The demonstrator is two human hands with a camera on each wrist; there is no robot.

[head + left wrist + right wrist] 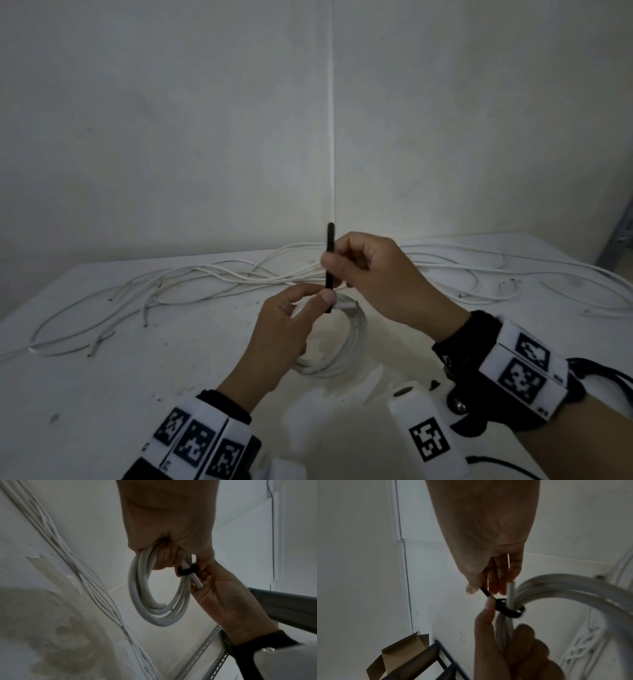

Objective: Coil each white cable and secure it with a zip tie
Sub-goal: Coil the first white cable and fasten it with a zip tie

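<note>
- While the left hand [281,329] grips one side of the coil [154,595], its fingers curled round the gathered loops, the bundle hangs just above the tabletop [137,377].
- The left thumb presses at the head of the black zip tie [508,608], which already rings the loops and the cable's free end [193,577].
- The right hand [380,274] pinches the tie's tail between thumb and fingers [494,582]; in the head view the tail stands upright above both hands.
- By the look of it, the tie is threaded through its head and the loop sits close on the bundle, so this coil seems nearly secured; a last pull to snug it is probably what remains here.
- Farther back, loose cables [205,277] sprawl uncoiled across the tabletop to the wall, several strands crossing one another.
- No finished, tied coil shows elsewhere, so most of the task appears left to do.
</note>
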